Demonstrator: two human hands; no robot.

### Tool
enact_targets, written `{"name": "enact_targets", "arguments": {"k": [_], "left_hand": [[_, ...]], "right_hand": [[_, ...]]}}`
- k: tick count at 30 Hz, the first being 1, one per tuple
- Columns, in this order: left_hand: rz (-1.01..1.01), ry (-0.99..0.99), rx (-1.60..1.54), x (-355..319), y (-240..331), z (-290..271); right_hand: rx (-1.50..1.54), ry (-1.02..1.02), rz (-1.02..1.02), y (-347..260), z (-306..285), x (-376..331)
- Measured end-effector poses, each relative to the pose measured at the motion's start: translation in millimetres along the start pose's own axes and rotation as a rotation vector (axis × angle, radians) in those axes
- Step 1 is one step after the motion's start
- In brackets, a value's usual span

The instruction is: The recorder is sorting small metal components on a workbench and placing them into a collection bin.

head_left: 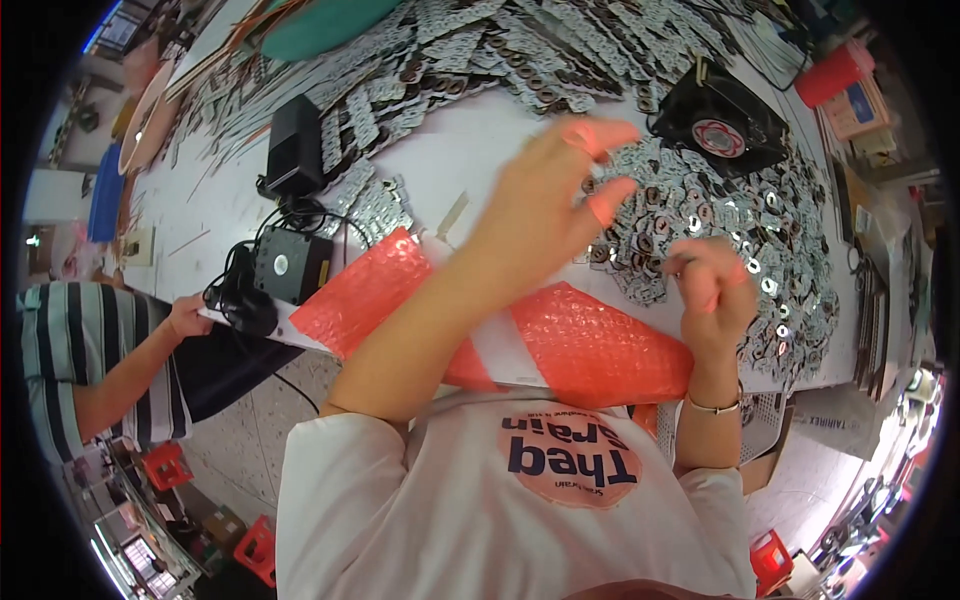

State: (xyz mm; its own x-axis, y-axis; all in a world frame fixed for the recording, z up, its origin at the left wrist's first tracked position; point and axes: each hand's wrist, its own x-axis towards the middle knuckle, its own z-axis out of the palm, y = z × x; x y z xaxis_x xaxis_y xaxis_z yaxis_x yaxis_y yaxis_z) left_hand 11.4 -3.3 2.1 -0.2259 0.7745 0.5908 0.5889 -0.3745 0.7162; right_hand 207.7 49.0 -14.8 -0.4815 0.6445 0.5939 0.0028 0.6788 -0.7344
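Broadly, a white worktop (pixel 435 150) occupies the middle of the room; tiled floor (pixel 235 440) and red stools (pixel 257 548) show beyond its near edge. Metal strips (pixel 540 60) are heaped along the far edge, with a green object (pixel 330 25) of unclear shape left of its centre. Loose pieces (pixel 790 230) of metal form a dense spread toward the right edge.

The left hand (pixel 575 170) is at the inner border of this spread, its grip wide, thumb and forefinger parted. The right hand (pixel 720 285) is closer to the near edge, in front of the pieces, fingers bent; whether its grip contains anything cannot be told.

A black fan (pixel 715 120) stands toward the far right corner, next to the pieces. Red wrap (pixel 600 345) lies along the near edge; the left forearm (pixel 420 320) crosses above it and hides part of it. Toward the left edge stand a tall box (pixel 295 148) and a low box (pixel 293 262), both black, with tangled cables (pixel 250 315) beside the latter. At the near left corner is a co-worker's hand (pixel 188 317), below a striped sleeve.
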Motion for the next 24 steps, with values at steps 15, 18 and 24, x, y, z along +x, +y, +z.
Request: {"name": "enact_targets", "arguments": {"k": [15,18,24], "left_hand": [[-0.352,-0.182,0.717,-30,-12,-55],[-0.259,-0.154,0.531,-27,-5,-50],[-0.282,-0.085,0.811,-37,-6,-89]], "right_hand": [[-0.138,-0.326,-0.132,-7,12,2],[-0.134,-0.304,-0.136,-5,13,2],[-0.182,-0.336,-0.155,-5,8,3]]}}
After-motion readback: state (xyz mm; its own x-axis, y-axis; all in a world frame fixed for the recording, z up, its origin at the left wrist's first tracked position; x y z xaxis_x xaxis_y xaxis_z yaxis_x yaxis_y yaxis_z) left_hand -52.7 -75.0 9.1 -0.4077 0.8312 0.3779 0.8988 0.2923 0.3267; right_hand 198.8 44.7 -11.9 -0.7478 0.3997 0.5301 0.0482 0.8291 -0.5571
